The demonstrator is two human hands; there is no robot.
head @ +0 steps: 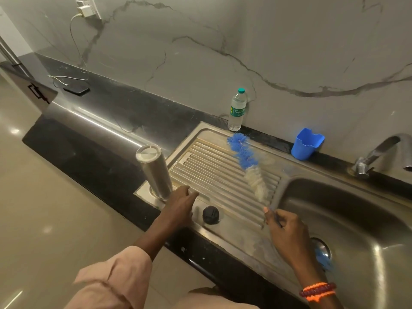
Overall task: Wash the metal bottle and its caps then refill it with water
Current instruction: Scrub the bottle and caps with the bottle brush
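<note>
Both hands are busy: your right hand [284, 228] pinches the bottle brush [246, 162], your left hand [181, 200], fingers loose and empty, nears the upturned metal bottle [155, 170]; next, grip it for scrubbing

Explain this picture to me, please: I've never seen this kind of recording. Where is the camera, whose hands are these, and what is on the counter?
There is no machine here. One wide-angle camera sits on a person's head, looking down at their own bare hands over a steel sink.

The right hand pinches the thin handle of a bottle brush with blue and white bristles, angled over the ribbed draining board. The left hand, fingers relaxed, reaches toward the metal bottle, which stands inverted at the board's corner; whether it touches is unclear. A black cap lies near it.

Further back stand a plastic water bottle, a blue cup and the tap.
</note>
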